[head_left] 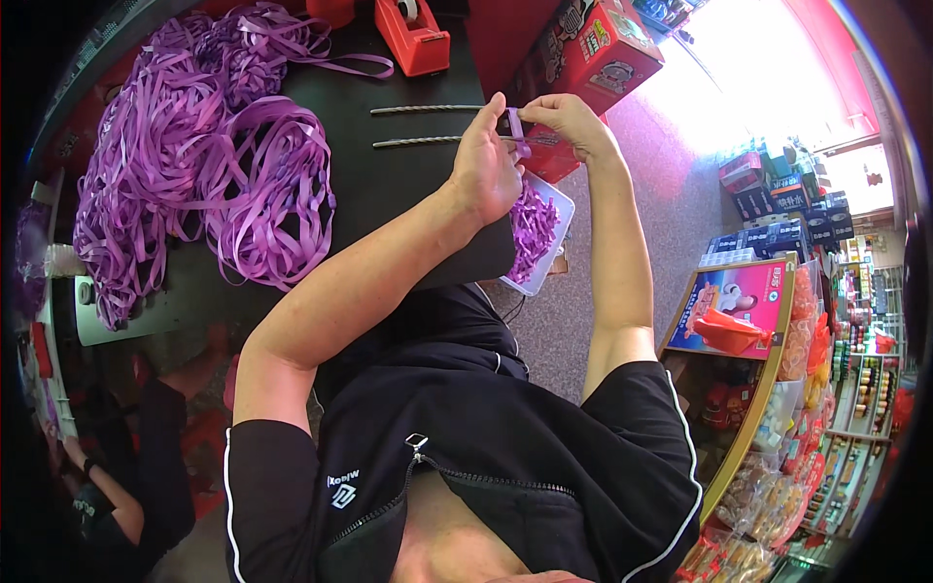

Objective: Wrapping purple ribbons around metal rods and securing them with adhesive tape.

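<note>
Head view, purple ribbon strip (pixel 518 131) upright, pinched by both hands' fingers (pixel 498 109)

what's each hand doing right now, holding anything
Left hand: closed, pinching a purple ribbon strip.
Right hand: closed on the same purple ribbon strip from the other side.

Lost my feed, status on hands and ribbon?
Left hand and right hand both pinching a purple ribbon strip. White tray of cut pieces beneath. Nothing in the way.

Short purple ribbon strip (pixel 516 130), looks folded, upright, pinched btwn both hands above table edge.
</note>
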The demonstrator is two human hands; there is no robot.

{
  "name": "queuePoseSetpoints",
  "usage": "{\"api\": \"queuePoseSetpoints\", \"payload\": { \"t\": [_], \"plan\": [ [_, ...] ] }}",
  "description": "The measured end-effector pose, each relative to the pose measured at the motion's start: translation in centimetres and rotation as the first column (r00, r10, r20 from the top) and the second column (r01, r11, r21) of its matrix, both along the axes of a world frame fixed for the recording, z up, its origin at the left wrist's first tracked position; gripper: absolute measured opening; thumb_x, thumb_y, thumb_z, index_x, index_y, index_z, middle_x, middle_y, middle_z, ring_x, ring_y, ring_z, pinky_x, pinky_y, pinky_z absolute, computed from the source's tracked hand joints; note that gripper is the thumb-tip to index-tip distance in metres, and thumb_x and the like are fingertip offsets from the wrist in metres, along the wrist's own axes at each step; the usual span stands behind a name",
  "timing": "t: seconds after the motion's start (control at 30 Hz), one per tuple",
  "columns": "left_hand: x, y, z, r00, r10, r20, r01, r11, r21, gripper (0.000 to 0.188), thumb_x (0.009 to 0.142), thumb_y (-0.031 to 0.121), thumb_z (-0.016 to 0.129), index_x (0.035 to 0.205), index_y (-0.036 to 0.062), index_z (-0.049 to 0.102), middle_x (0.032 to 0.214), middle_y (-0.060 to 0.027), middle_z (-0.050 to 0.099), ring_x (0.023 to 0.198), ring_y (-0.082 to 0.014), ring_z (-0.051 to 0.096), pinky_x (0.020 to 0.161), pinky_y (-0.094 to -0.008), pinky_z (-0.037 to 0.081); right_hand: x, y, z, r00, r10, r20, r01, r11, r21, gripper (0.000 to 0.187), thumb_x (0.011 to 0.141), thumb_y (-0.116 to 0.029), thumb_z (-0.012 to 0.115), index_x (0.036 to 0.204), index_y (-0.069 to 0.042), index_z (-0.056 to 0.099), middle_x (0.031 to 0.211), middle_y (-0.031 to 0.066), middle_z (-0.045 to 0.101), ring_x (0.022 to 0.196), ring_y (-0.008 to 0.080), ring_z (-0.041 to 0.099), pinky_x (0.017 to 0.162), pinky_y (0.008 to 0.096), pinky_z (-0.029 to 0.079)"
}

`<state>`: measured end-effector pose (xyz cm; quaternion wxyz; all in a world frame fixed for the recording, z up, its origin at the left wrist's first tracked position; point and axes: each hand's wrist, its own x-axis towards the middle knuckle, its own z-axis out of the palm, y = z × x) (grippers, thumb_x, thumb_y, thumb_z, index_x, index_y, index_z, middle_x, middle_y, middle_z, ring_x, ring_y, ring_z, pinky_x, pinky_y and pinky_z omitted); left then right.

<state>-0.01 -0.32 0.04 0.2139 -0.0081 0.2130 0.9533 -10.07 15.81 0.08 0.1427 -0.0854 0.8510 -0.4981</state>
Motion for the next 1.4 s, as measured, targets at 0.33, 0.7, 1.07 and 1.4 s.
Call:
{"api": "queuePoseSetpoints", "payload": {
  "t": [0.33, 0.7, 1.07, 1.4],
  "plan": [
    [0.0, 0.1, 0.2, 1.0, 0.018, 0.012, -0.018, 1.0, 0.013, 0.069, 0.088, 0.055, 0.049, 0.139, 0.0186, 0.022, 0.145, -0.0277, 0.013, 0.136, -0.0354, 0.013, 0.111, -0.0441, -0.006, 1.0, -1.1, 0.2, 0.989, -0.039, -0.142, 0.063, 0.983, 0.17, 0.025, 0.073, -0.025, 0.069, 0.081, -0.001, 0.071, 0.065, 0.0012, 0.062, 0.059, 0.0079, 0.052, 0.056, 0.0246, 0.042],
    [0.3, 0.0, 0.7, 1.0, 0.013, 0.007, -0.013, 1.0, 0.017, 0.071, 0.087, 0.056, 0.049, 0.14, 0.0169, 0.022, 0.143, -0.0255, 0.019, 0.135, -0.0326, 0.016, 0.111, -0.0438, -0.006, 1.4, -1.0, -0.4, 0.967, -0.129, -0.22, 0.178, 0.959, 0.221, 0.031, 0.07, -0.03, 0.068, 0.084, -0.003, 0.072, 0.07, 0.0084, 0.067, 0.064, 0.0139, 0.061, 0.064, 0.0284, 0.048],
    [0.2, 0.2, 0.5, 0.998, 0.043, 0.039, -0.042, 0.999, -0.012, 0.065, 0.087, 0.055, 0.049, 0.137, 0.018, 0.029, 0.136, -0.0223, 0.029, 0.126, -0.0309, 0.029, 0.111, -0.0436, -0.002, 2.8, -2.2, 0.8, 0.957, -0.154, -0.247, 0.231, 0.919, 0.321, 0.032, 0.073, -0.034, 0.067, 0.083, -0.003, 0.072, 0.066, 0.0081, 0.066, 0.059, 0.0139, 0.061, 0.061, 0.0294, 0.049],
    [0.4, 0.0, 0.8, 1.0, 0.019, -0.01, -0.019, 1.0, -0.003, 0.072, 0.087, 0.055, 0.048, 0.142, 0.0167, 0.02, 0.144, -0.026, 0.016, 0.133, -0.033, 0.017, 0.111, -0.0444, -0.003, 2.5, -1.8, 0.1, 0.952, -0.147, -0.267, 0.229, 0.923, 0.308, 0.028, 0.071, -0.032, 0.069, 0.08, -0.005, 0.072, 0.068, 0.0074, 0.067, 0.061, 0.0144, 0.063, 0.064, 0.0295, 0.05]
  ]
}}
